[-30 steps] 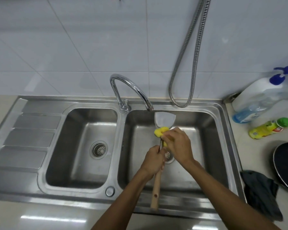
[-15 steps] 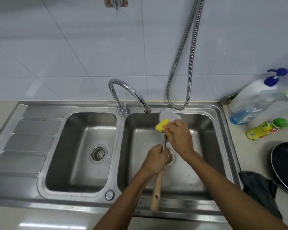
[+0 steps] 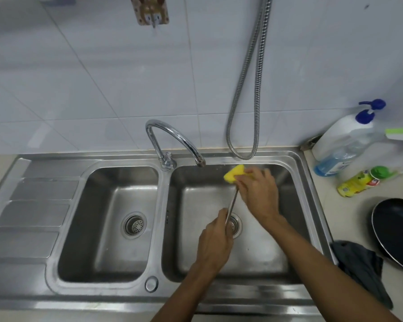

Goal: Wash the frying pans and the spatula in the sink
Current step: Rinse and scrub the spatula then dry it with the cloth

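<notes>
Two bare forearms are reaching in from the near edge over the front rim of a stainless double sink [image 3: 219, 296], which is sitting in a pale beige counter [image 3: 349, 217]. The left hand [image 3: 215, 240] is curling tightly round the spatula [image 3: 233, 203] above the drain of the right basin. Only the thin metal shaft is showing, running up and away between the two hands. To the right, a dark crumpled cloth [image 3: 361, 268] is lying on the counter against the sink's edge, and a black frying pan [image 3: 396, 231] is sitting just beyond it, cut off by the picture's edge.

The left basin [image 3: 107, 217] is lying beside a ribbed drainboard [image 3: 33, 205] on the far left. Further in, the right hand [image 3: 260, 194] is pinching a yellow sponge [image 3: 234, 174] and pressing it onto the spatula's far end, hiding the blade, near the right basin's back wall. A chrome faucet [image 3: 172, 135] is arching from the divider toward the right basin, its spout ending just left of the sponge.

At the back right, a yellow bottle with a green cap [image 3: 358, 182] is lying on its side, a clear bottle of blue liquid [image 3: 342, 154] is leaning behind it, and a white pump bottle [image 3: 340, 133] is standing by the wall. A metal hose [image 3: 249, 89] is hanging in a loop down the white tiled wall [image 3: 79, 77], and a small hook plate [image 3: 152, 10] is sticking to the tiles at the top.
</notes>
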A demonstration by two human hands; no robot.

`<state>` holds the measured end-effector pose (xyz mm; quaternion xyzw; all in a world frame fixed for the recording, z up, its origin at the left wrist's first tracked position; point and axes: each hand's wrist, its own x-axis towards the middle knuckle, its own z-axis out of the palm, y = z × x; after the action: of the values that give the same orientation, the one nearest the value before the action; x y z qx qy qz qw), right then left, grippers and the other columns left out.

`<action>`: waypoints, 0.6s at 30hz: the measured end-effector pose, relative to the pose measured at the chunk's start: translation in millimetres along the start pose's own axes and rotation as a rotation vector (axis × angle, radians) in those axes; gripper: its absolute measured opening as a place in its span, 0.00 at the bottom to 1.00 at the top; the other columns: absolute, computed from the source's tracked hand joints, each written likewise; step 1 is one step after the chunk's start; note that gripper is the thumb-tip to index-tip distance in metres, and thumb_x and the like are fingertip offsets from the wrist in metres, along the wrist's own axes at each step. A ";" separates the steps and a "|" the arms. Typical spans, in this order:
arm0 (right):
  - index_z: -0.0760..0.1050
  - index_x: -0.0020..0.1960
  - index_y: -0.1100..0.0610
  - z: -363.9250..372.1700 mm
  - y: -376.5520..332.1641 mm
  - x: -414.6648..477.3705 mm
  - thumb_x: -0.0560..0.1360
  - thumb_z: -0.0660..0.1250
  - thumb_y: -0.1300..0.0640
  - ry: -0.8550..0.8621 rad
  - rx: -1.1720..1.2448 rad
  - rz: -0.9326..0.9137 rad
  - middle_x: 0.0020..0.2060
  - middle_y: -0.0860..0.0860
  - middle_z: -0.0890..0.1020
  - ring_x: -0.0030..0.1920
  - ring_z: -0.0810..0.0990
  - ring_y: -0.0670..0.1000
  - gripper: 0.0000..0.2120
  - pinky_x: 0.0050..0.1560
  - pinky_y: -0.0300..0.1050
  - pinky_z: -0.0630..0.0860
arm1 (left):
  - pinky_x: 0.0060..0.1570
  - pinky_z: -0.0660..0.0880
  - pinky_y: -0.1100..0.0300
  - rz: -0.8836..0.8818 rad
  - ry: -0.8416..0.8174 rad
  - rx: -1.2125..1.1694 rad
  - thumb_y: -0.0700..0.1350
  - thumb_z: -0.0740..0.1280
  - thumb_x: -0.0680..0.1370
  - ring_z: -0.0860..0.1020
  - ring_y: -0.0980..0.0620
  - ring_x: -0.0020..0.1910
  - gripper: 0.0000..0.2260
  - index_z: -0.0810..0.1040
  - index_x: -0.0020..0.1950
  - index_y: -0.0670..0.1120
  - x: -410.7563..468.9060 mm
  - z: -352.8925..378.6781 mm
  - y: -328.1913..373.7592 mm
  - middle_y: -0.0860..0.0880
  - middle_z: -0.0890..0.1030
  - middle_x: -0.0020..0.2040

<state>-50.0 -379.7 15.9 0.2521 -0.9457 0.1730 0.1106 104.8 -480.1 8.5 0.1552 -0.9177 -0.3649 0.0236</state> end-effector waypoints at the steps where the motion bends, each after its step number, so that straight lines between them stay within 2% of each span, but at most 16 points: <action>1: 0.86 0.47 0.48 -1.5 7.6 12.2 0.76 0.72 0.50 -0.046 0.015 0.109 0.50 0.54 0.82 0.47 0.77 0.61 0.05 0.47 0.52 0.76 | 0.41 0.76 0.51 0.034 -0.011 0.022 0.47 0.58 0.83 0.81 0.43 0.45 0.14 0.67 0.69 0.52 -4.8 2.5 -3.9 0.47 0.84 0.51; 4: 0.87 0.49 0.48 -8.8 33.4 45.3 0.75 0.70 0.45 -0.240 0.219 0.405 0.50 0.54 0.85 0.52 0.81 0.60 0.09 0.49 0.47 0.75 | 0.43 0.78 0.54 0.107 -0.010 0.044 0.48 0.58 0.84 0.82 0.46 0.45 0.15 0.67 0.71 0.53 -18.3 6.8 -11.8 0.48 0.84 0.53; 6: 0.87 0.49 0.47 -11.5 35.2 51.1 0.74 0.70 0.45 -0.295 0.318 0.478 0.50 0.53 0.85 0.53 0.82 0.57 0.10 0.49 0.46 0.74 | 0.43 0.78 0.55 0.121 -0.009 0.024 0.49 0.58 0.84 0.82 0.48 0.45 0.15 0.67 0.72 0.53 -19.9 6.3 -14.4 0.49 0.83 0.53; 9: 0.87 0.50 0.46 -12.7 5.2 28.9 0.75 0.72 0.47 -0.214 0.324 0.313 0.49 0.53 0.82 0.51 0.79 0.57 0.07 0.55 0.49 0.74 | 0.43 0.76 0.52 0.085 0.010 0.007 0.49 0.58 0.84 0.81 0.46 0.47 0.15 0.66 0.71 0.53 -9.7 1.5 -17.4 0.48 0.83 0.54; 11: 0.87 0.49 0.48 -14.9 -8.1 11.3 0.75 0.74 0.48 -0.165 0.302 0.203 0.51 0.50 0.82 0.51 0.76 0.56 0.06 0.54 0.48 0.72 | 0.42 0.76 0.52 0.101 0.017 0.035 0.49 0.58 0.84 0.81 0.45 0.46 0.15 0.66 0.71 0.52 -6.2 -1.0 -21.0 0.48 0.83 0.54; 12: 0.87 0.49 0.48 -14.5 -4.6 13.5 0.75 0.74 0.49 -0.161 0.286 0.204 0.51 0.51 0.83 0.51 0.77 0.57 0.06 0.54 0.48 0.72 | 0.41 0.77 0.51 0.122 0.011 0.058 0.48 0.58 0.84 0.81 0.45 0.46 0.16 0.66 0.72 0.52 -7.0 -1.1 -23.2 0.48 0.83 0.54; 16: 0.87 0.48 0.47 -7.0 31.5 40.1 0.74 0.71 0.45 -0.281 0.309 0.440 0.49 0.54 0.86 0.52 0.83 0.59 0.08 0.50 0.47 0.74 | 0.40 0.80 0.48 0.186 -0.048 0.134 0.49 0.56 0.84 0.81 0.45 0.42 0.18 0.64 0.74 0.54 -20.9 0.7 -26.0 0.48 0.82 0.52; 18: 0.87 0.47 0.48 -10.8 23.3 36.4 0.75 0.71 0.47 -0.283 0.288 0.394 0.47 0.53 0.86 0.51 0.83 0.58 0.08 0.50 0.48 0.75 | 0.40 0.80 0.49 0.192 -0.043 0.142 0.49 0.56 0.84 0.81 0.46 0.41 0.18 0.63 0.74 0.55 -20.1 -1.0 -29.6 0.49 0.82 0.51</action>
<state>-91.6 -372.6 30.2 0.0983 -0.9482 0.2867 -0.0950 132.0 -495.0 -9.4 0.0599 -0.9522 -0.2984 0.0275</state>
